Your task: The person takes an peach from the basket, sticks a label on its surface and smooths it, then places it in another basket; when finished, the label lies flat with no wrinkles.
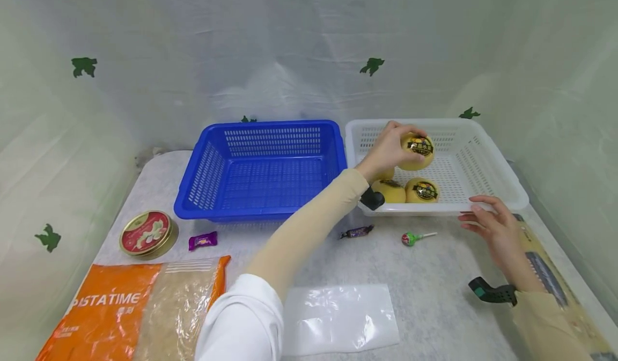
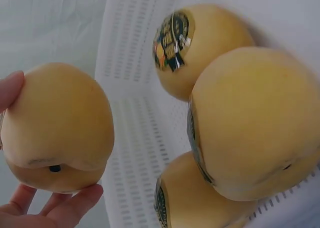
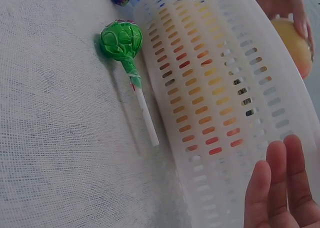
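Observation:
My left hand (image 1: 388,149) grips a yellow peach (image 1: 418,152) with a black label, raised over the white basket (image 1: 497,160). In the left wrist view, thumb and fingers wrap this peach (image 2: 59,123), its dark stem end showing. Below it in the basket lie several more peaches, such as the labelled peach (image 1: 422,190) near the front wall. My right hand (image 1: 494,232) is at the basket's front right rim, fingers extended and holding nothing. A lollipop (image 3: 121,40) in a green wrapper lies on the table close to that basket.
A blue basket (image 1: 260,211) stands left of the white one. On the table are a purple-wrapped candy (image 1: 203,241), a dark-wrapped candy (image 1: 357,232), a round tin (image 1: 147,234), an orange bag (image 1: 111,307) and a clear plastic sheet (image 1: 340,318). A patterned strip (image 1: 545,275) runs along the right edge.

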Available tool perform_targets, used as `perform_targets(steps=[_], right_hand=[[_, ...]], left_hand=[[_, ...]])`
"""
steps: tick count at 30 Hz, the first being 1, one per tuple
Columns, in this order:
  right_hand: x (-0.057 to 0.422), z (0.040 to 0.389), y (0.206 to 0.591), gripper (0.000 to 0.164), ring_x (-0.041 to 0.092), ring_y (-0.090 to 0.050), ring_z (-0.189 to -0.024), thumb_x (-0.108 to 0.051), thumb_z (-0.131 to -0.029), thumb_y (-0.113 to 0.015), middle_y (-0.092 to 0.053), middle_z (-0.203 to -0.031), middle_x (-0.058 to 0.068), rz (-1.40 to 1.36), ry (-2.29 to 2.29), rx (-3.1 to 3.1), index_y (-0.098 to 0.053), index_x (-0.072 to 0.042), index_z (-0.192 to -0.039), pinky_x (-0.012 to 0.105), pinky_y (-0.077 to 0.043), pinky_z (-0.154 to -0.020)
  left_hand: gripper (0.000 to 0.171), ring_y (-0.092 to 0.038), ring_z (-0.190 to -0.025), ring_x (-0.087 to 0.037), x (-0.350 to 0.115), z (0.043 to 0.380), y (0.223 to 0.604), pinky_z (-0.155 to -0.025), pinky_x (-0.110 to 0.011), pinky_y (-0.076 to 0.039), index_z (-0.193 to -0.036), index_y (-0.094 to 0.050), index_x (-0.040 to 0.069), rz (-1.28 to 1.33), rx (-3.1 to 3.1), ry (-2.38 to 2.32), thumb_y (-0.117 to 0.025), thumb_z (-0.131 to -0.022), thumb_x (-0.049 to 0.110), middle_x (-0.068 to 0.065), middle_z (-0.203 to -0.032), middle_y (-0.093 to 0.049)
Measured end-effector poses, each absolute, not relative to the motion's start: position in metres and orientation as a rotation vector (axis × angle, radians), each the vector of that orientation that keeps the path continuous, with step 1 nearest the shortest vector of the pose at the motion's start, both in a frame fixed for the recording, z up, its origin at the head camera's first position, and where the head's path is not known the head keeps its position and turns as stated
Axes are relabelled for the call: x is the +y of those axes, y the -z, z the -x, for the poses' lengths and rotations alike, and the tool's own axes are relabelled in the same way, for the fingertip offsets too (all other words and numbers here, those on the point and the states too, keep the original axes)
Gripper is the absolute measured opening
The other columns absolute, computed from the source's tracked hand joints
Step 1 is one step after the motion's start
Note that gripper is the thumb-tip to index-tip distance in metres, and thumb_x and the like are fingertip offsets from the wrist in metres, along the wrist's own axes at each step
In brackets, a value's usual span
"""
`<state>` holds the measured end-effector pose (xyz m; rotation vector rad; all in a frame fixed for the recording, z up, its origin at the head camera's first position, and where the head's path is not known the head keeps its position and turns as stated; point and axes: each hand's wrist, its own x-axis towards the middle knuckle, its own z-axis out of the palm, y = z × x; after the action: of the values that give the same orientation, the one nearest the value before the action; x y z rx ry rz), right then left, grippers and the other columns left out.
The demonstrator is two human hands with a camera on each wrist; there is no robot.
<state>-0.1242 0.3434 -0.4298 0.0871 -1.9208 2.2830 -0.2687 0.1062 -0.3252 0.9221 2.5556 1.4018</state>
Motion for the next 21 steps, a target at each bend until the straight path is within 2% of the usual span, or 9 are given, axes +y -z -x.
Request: perform_targets(steps=[7, 12, 16, 17, 21], right_hand=[[0.331, 0.120, 0.418, 0.018, 0.017, -0.064, -0.078, 0.000, -0.092, -0.045, -0.067, -0.087, 0.007, -0.096, -2.329, -1.856, -0.052, -0.003, -0.109, 0.027, -0.053, -0.064], [0.329, 0.121, 0.419, 0.018, 0.017, -0.064, -0.077, -0.002, -0.092, -0.047, -0.067, -0.086, 0.007, -0.091, -2.321, -1.858, -0.052, -0.004, -0.109, 0.027, -0.053, -0.063], [0.329, 0.122, 0.419, 0.019, 0.018, -0.064, -0.077, 0.000, -0.093, -0.044, -0.067, -0.087, 0.007, -0.139, -2.355, -1.821, -0.051, -0.003, -0.110, 0.027, -0.053, -0.064], [0.329, 0.122, 0.419, 0.020, 0.018, -0.064, -0.077, 0.001, -0.093, -0.043, -0.067, -0.087, 0.008, -0.149, -2.358, -1.815, -0.051, -0.003, -0.111, 0.027, -0.053, -0.064], [0.331, 0.121, 0.420, 0.021, 0.018, -0.064, -0.077, 0.001, -0.093, -0.043, -0.067, -0.086, 0.007, -0.149, -2.345, -1.818, -0.051, -0.003, -0.112, 0.027, -0.053, -0.064]], left_hand=[[0.046, -0.040, -0.097, -0.007, 0.123, 0.285, 0.333, -0.078, -0.020, -0.039, -0.114, -0.059, 0.025, -0.817, 2.618, -1.285, -0.076, -0.072, 0.028, 0.004, -0.110, -0.044], [0.046, -0.039, -0.111, -0.013, 0.129, 0.285, 0.339, -0.086, -0.024, -0.039, -0.117, -0.057, 0.023, -0.751, 2.646, -1.139, -0.073, -0.075, 0.027, 0.001, -0.122, -0.042], [0.040, -0.036, -0.120, -0.015, 0.126, 0.283, 0.342, -0.087, -0.025, -0.040, -0.121, -0.053, 0.020, -0.725, 2.694, -0.907, -0.065, -0.083, 0.016, -0.003, -0.132, -0.039], [0.040, -0.040, -0.115, -0.014, 0.124, 0.282, 0.342, -0.084, -0.023, -0.041, -0.122, -0.053, 0.019, -0.718, 2.705, -0.854, -0.063, -0.083, 0.012, -0.003, -0.131, -0.041], [0.042, -0.043, -0.113, -0.011, 0.120, 0.282, 0.343, -0.089, -0.024, -0.039, -0.123, -0.054, 0.018, -0.724, 2.718, -0.657, -0.061, -0.083, 0.008, 0.002, -0.126, -0.048]])
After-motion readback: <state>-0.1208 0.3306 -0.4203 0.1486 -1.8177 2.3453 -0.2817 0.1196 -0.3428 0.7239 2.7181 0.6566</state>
